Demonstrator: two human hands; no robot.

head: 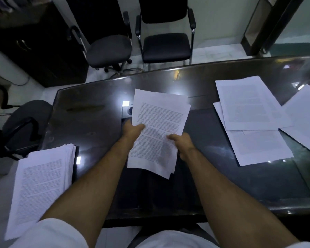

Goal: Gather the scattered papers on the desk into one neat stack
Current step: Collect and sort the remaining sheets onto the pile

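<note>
While both bare arms are reaching forward over it, the big dark glossy desk [222,176] is taking up most of the view, with ceiling lights bouncing off its surface. Behind its far edge, two black chairs are sitting side by side: an armchair with a metal frame [166,45] and a swivel chair on casters [108,51] to its left. Another dark chair [23,122] is poking in at the left end of the desk.

On the near left corner, a thick stack of printed pages [41,185] is lying partly over the desk edge, and its sheets are fanning out a bit at the top. Over on the right side, loose sheets [250,119] are lying flat and overlapping each other at angles, with one more sheet [306,120] running off toward the right border, its corner touching them.

In the middle, a small bundle of printed papers [157,131] is being held up over the desk, not squared yet, so the edges are sticking out unevenly at the top and bottom. The left hand [132,129] is gripping its left edge, thumb pressing on the printed face. The right hand [183,144] is gripping the right edge the same way, thumb on top.
</note>
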